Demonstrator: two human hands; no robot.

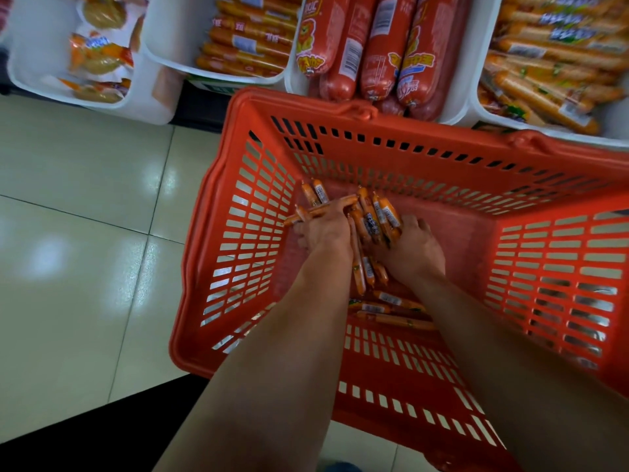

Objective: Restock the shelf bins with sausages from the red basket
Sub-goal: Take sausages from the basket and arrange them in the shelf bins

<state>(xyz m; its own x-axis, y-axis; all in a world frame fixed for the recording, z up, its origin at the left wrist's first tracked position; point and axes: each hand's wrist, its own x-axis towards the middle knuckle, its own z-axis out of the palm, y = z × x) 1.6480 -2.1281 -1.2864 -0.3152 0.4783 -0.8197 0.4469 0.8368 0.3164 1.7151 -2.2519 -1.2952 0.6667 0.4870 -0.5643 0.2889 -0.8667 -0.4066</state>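
A red plastic basket (551, 253) stands on the floor below the shelf bins. Both my hands are down inside it. My left hand (323, 229) is closed around a few small orange sausages (316, 199) that stick out past its fingers. My right hand (413, 248) grips a bundle of the same small sausages (377, 216). More loose small sausages (391, 306) lie on the basket floor between my forearms.
White shelf bins line the top: one with thin orange sausages (248, 42), one with thick red sausages (374, 46), one with orange packs (551, 59) at right, and a bin of snack packets (98, 56) at left. Glossy tiled floor (85, 216) lies left of the basket.
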